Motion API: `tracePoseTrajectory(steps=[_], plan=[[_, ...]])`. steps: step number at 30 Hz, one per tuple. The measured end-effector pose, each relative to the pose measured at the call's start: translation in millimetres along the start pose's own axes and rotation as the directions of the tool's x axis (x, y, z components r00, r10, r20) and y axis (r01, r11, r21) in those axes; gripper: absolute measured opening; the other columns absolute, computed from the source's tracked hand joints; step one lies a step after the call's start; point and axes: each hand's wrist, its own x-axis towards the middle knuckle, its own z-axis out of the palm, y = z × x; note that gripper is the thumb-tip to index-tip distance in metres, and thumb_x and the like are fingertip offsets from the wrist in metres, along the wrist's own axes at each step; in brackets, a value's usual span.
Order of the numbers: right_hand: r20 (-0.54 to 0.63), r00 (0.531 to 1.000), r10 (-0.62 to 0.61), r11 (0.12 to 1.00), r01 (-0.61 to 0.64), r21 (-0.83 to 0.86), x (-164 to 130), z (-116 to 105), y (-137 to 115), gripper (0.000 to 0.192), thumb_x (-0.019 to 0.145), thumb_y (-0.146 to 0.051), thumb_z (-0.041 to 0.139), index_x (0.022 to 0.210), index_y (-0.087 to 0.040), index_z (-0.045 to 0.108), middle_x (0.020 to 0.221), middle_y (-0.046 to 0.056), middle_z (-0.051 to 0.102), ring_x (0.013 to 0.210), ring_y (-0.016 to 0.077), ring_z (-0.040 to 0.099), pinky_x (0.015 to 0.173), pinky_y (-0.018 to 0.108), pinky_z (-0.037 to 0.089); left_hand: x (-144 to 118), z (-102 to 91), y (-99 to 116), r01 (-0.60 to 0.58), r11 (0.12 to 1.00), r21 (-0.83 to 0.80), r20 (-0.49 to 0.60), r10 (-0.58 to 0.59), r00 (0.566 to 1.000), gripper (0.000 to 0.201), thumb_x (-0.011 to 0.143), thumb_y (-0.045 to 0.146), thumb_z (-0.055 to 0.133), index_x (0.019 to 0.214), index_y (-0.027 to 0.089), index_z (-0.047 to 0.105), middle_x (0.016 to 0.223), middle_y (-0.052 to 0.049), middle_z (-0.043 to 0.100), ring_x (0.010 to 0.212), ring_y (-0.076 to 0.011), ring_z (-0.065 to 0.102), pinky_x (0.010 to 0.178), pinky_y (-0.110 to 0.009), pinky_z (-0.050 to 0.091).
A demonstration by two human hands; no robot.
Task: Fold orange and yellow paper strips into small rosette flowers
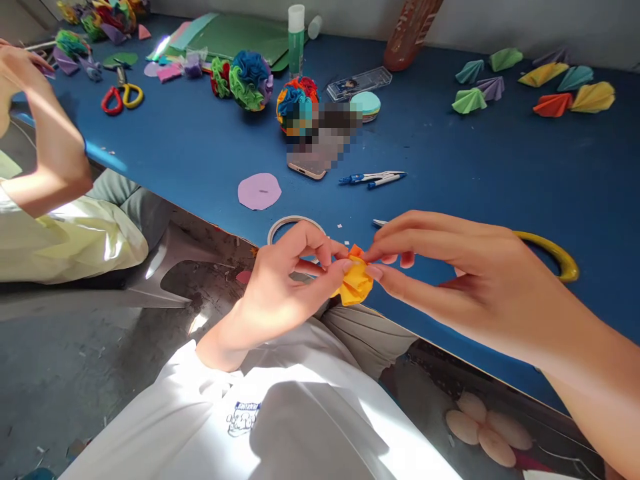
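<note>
Both of my hands pinch a small crumpled yellow and orange paper piece (356, 280) just off the near edge of the blue table (500, 173). My left hand (287, 277) grips it from the left with thumb and fingers. My right hand (450, 267) holds it from the right with its fingertips. A roll of tape (280, 225) lies on the table behind my left hand. A yellow scissor handle (555, 253) shows behind my right wrist.
On the table lie a purple paper circle (259, 191), a blue compass (373, 177), a phone (306, 168), multicoloured paper balls (250, 79), a glue stick (296, 37), red and yellow scissors (123, 99) and folded paper fans (550, 90). Another person's arm (45, 133) is at the left.
</note>
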Motion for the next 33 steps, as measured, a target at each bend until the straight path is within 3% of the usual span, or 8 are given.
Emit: tracePoseTrajectory(steps=[6,9,15,22,26,33], plan=[[0.036,0.997,0.072,0.997,-0.073,0.037,0,2,-1,0.016,0.090,-0.021,0.054,0.078,-0.021,0.063,0.079,-0.001,0.064,0.060,0.0076,0.055,0.050,0.021,0.044,-3,6.1,-10,-0.116,0.993,-0.002,-0.031,0.115,0.993,0.020,0.079,0.007,0.063,0.071,0.018,0.048,0.076,0.002,0.064,0.078,-0.0092,0.066,0.065,-0.017,0.059],[0.013,0.997,0.080,0.995,-0.081,0.052,-1,1,-2,0.016,0.091,-0.021,0.053,0.078,-0.021,0.064,0.079,-0.002,0.063,0.060,0.0074,0.055,0.052,0.021,0.044,-1,5.2,-9,-0.192,0.972,0.135,-0.025,0.197,0.980,0.014,0.077,0.006,0.063,0.079,0.019,0.060,0.079,0.001,0.067,0.077,-0.0124,0.067,0.065,-0.023,0.061],[-0.058,0.994,0.087,0.995,-0.090,-0.043,-4,3,-7,0.016,0.092,-0.023,0.053,0.078,-0.021,0.062,0.077,-0.001,0.062,0.060,0.0092,0.054,0.052,0.022,0.044,3,1.6,-7,-0.419,0.778,0.468,-0.003,0.475,0.880,0.014,0.083,0.015,0.061,0.083,0.026,0.070,0.084,0.002,0.073,0.071,-0.0136,0.067,0.065,-0.029,0.058],[-0.091,0.996,-0.026,0.972,0.004,-0.234,-10,8,-9,0.013,0.094,-0.023,0.050,0.089,-0.020,0.062,0.087,0.003,0.063,0.063,0.0119,0.059,0.054,0.024,0.045,-1,-2.2,-6,-0.326,0.743,0.584,0.055,0.365,0.929,0.013,0.088,0.030,0.057,0.086,0.029,0.070,0.088,-0.002,0.071,0.075,-0.0193,0.067,0.067,-0.037,0.058],[-0.076,0.991,-0.109,0.952,0.082,-0.296,-11,10,-12,0.008,0.093,-0.019,0.052,0.092,-0.018,0.060,0.087,0.004,0.063,0.067,0.0124,0.058,0.057,0.024,0.045,-3,-3.8,-4,-0.347,0.753,0.559,0.104,0.352,0.930,0.015,0.091,0.031,0.054,0.089,0.030,0.069,0.089,-0.001,0.068,0.077,-0.0169,0.067,0.070,-0.034,0.056],[-0.049,0.993,-0.111,0.955,0.093,-0.283,-11,11,-13,0.006,0.094,-0.018,0.052,0.094,-0.020,0.058,0.088,0.004,0.064,0.072,0.0123,0.060,0.061,0.024,0.048,-1,-3.5,2,-0.369,0.752,0.546,0.111,0.372,0.922,0.015,0.089,0.022,0.056,0.080,0.025,0.068,0.083,0.000,0.070,0.071,-0.0139,0.064,0.064,-0.029,0.052]])
